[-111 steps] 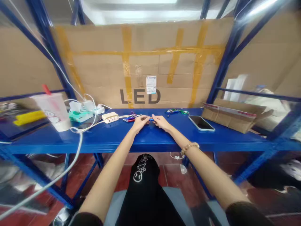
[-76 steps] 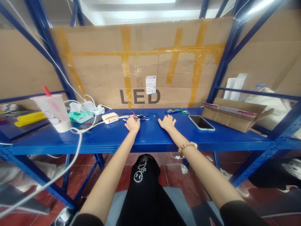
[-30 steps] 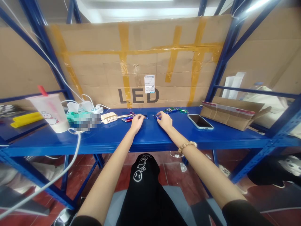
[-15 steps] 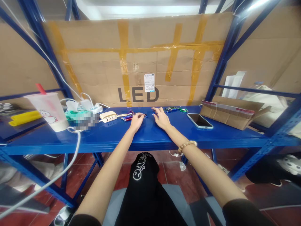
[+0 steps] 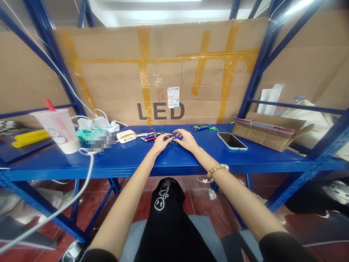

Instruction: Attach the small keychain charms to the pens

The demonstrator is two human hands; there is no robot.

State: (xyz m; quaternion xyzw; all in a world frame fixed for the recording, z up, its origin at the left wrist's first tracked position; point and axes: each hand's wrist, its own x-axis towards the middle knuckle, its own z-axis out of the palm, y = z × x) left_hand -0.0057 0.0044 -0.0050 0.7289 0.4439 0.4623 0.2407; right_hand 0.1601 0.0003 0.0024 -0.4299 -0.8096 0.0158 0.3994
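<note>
My right hand (image 5: 187, 141) is closed in a pinch around a small shiny blue piece (image 5: 178, 138), too small to name exactly. Beside it, my left hand (image 5: 161, 142) has its thumb and fingers pressed together, their tips meeting the piece's left end. What lies between those left fingertips is mostly hidden. Just left of my left hand is a pile of small slim red, blue and purple shiny pieces (image 5: 149, 137). Behind my right hand, toward the cardboard, lies another group of green and blue shiny pieces (image 5: 200, 128).
The blue metal shelf (image 5: 131, 156) carries a cream power bank (image 5: 126, 136), a drink cup with red straw (image 5: 58, 131) and a green tissue pack (image 5: 91, 135) at left. A phone (image 5: 231, 141) and open cardboard box (image 5: 268, 131) stand right. Cardboard marked LED (image 5: 114, 80) stands behind.
My hands have come together from a gap apart, and their fingertips now meet at the small blue piece. Both hands sit slightly nearer the middle. The other things have not moved.
</note>
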